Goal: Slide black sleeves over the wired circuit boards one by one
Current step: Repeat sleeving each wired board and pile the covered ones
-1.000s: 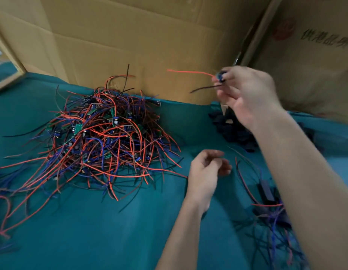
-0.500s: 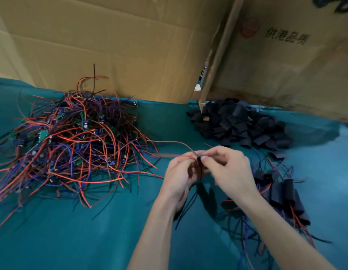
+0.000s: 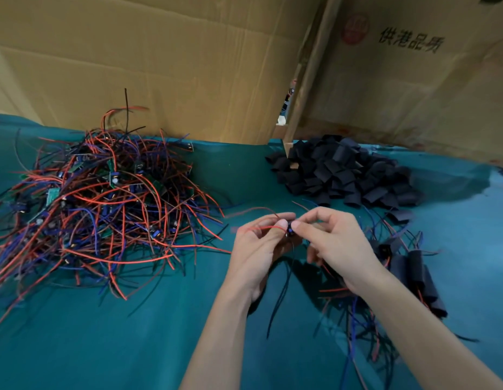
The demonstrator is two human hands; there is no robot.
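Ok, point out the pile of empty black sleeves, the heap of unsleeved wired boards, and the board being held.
pile of black sleeves point(image 3: 343, 173), head view, middle of pile
heap of wired boards point(image 3: 104, 198), head view, centre of tangle
held board point(image 3: 289, 230), head view, part between fingertips

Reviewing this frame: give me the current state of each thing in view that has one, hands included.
left hand: fingers curled, pinching the wired board
right hand: pinching the same board
wired board: held between both hands above the cloth, wires dangling; sleeve cannot be made out
bare board pile: tangled heap, unsleeved
loose sleeve pile: heaped, unused
sleeved boards: lying by the right forearm, covered
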